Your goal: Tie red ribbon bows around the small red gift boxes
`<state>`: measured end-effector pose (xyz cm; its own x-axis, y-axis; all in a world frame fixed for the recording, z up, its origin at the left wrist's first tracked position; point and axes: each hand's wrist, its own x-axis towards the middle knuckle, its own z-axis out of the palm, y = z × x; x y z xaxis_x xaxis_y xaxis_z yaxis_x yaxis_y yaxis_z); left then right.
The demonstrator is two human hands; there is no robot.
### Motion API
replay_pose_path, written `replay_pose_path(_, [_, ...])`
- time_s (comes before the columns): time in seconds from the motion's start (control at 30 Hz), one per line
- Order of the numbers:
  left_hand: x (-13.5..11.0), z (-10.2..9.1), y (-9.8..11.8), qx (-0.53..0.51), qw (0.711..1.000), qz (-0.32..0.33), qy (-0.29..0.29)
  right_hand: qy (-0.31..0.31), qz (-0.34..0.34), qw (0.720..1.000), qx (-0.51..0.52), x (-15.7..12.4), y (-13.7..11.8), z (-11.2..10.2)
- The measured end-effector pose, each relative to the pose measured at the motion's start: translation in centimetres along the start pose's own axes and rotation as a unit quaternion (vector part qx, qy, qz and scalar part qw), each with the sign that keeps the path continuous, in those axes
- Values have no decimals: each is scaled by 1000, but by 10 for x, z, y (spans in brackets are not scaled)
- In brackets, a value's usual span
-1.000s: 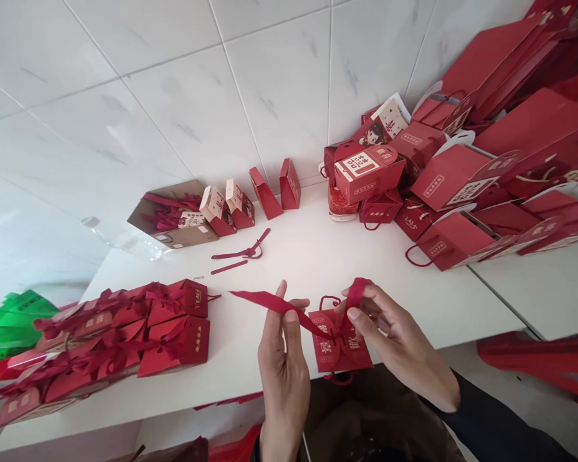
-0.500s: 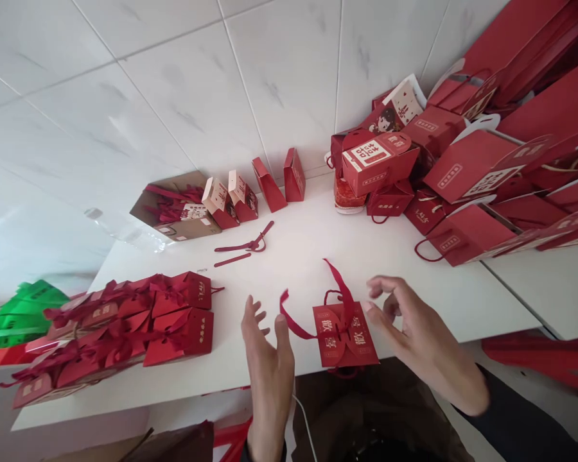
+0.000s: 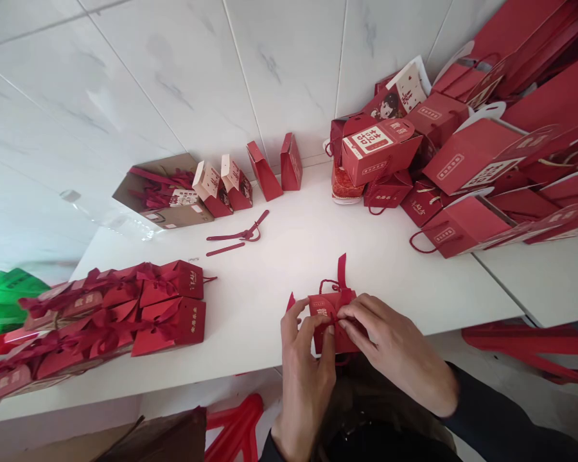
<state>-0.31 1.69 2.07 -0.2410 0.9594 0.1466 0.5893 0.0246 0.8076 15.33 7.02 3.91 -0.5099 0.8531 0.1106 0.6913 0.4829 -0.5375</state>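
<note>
A small red gift box (image 3: 324,343) with gold lettering sits at the front edge of the white table. Dark red ribbon (image 3: 341,272) crosses its top, one end standing up behind and another poking out at the left. My left hand (image 3: 308,359) is closed over the left side of the box, its thumb and fingers pinching the ribbon near the middle. From the right, my right hand (image 3: 390,343) pinches the ribbon at the same spot. Fingers hide the knot and much of the lid.
Rows of ribboned red boxes (image 3: 173,321) stand on the left. Behind are an open carton (image 3: 173,217) of ribbons and several small boxes (image 3: 264,173). Loose ribbon strips (image 3: 225,249) lie mid-table. Red boxes (image 3: 476,154) pile up at right. A red stool (image 3: 241,427) is below.
Both hands have come in from either side of the box and closed on its ribbon. Before, they were apart and open. The view has shifted slightly.
</note>
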Motion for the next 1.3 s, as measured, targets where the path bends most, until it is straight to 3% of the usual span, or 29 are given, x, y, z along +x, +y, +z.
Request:
replay_pose_path(0.33, [-1,6,1,-19,1000,7,9,12,-11,1000,-20,2,-5,4])
replay_pose_path(0.93, [-2,3,1,-35,999,-8,14,5,25,997,79,-6,0,-3])
replay_pose_path(1.3, [-1,-7,-3,-36,999,-17,9,11,52,994,96,-7,17,-5])
